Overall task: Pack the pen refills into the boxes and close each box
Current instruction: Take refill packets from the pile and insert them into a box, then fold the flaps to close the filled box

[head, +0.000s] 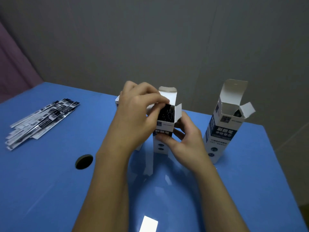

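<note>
Centre box [163, 139] stands upright on the blue table [50, 190], top open: rear lid flap [168, 94] up, right side flap [178, 112] sticking out, dark refills [166, 113] visible inside, filling the opening. Right hand [185, 139] grips the box body, thumb across the printed front, fingers wrapped round the right side. Left hand [138, 114] is over the box's left top edge, fingers curled, thumb and fingertips pinching at the rim where the left flap would be; the flap itself is hidden under the fingers, so can't confirm exactly what's pinched. Second box [220, 131] stands well to the right, near the table's right edge, leaning slightly, also open: lid flap up, side flap out, something dark low inside, too small to identify. A third white box [117, 100] is mostly hidden behind the left hand, only a corner shows. Loose pile of wrapped refills [41, 121] lies flat at the table's far left, well apart from the boxes. Round hole [84, 161] in the tabletop sits left of the left forearm. Grey wall behind, purple fabric at far left.
</note>
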Available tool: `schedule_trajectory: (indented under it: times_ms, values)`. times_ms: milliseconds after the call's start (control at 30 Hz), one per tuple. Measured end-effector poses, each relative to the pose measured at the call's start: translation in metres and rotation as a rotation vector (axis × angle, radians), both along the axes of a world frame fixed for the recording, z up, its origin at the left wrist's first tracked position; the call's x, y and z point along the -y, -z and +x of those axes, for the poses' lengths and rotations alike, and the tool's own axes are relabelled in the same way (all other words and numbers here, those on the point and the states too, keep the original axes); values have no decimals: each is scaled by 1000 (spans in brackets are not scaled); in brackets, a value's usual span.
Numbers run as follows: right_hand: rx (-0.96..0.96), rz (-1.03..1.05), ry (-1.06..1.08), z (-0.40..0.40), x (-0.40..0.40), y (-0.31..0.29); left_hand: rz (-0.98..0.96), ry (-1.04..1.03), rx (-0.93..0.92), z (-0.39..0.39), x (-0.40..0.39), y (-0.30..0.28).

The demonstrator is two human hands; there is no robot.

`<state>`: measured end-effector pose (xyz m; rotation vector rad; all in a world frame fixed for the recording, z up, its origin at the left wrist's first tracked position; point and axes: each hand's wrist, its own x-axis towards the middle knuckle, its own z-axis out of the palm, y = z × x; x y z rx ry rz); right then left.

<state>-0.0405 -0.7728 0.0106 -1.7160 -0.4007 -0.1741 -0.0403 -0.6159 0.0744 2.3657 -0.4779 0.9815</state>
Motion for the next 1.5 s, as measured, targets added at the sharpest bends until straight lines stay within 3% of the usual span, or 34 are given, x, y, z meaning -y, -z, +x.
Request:
schedule_trajectory:
  times_ms: [200,367,567,667,767,933,1100,1267,1500]
  values:
    - [-103,-150,6,-10,3,-23,-17,41,-45,-23,-5,-27]
    - [-207,-358,9,-19,10,-32,-168,-37,-27,-58,-20,-51]
    - [-494,-697,78,-45,19,-30,-246,-196,-108,-110,-68,-48]
    - [-507,-864,89,-70,17,-34,-237,-305,-219,-136,-94,-36]
    - [-529,-1085,-34,-96,3,-45,-151,-437,-424,-163,-119,-25]
    - [-426,-1320,-278,-117,-48,-65,81,-646,-699,-212,-157,-19]
    - [-237,-1356,-289,-127,-101,-78,217,-733,-897,-245,-195,-22]
    - [-60,-1366,-196,-126,-167,-90,271,-761,-963,-263,-247,-21]
    - [-53,-1398,-178,-122,-276,-101,294,-746,-1026,-268,-340,-17]
